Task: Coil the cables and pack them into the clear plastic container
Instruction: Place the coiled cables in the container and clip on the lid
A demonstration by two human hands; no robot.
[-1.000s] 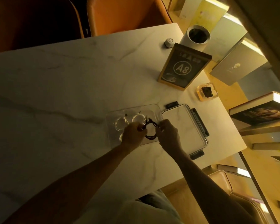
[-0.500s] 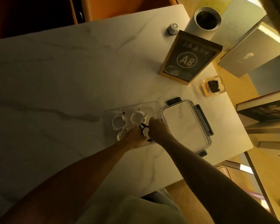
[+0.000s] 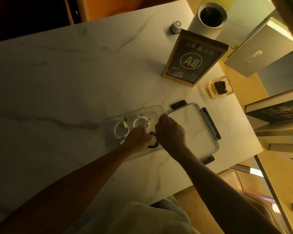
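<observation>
Working from the left, you already have two coiled white cables [image 3: 121, 131] lying side by side in the clear plastic container [image 3: 108, 125], which sits on the counter [image 3: 57, 81], with what looks like part of a third white coil just nearer to you, half hidden by your left hand [image 3: 139, 136]. That hand has its fingers curled around the black cable [image 3: 153, 140], a dark bundle of loops over the container's right half, between your two hands. Keep those loops pinched together so they do not spring apart as you lower them, and set the bundle flat in the free space to the right of the white coils, tucking any loose end inside the ring. Your right hand [image 3: 171, 132] is bunched over the same bundle; I cannot tell whether its fingers actually grip the cable or only steady it. Release only once the coil lies still. Just right of the container lies its lid [image 3: 193, 125] with dark clips, ready for closing afterwards. Further right and back stands a wooden-framed sign [image 3: 193, 59] reading "A8" in a circle, with small characters above it too blurred to read.
</observation>
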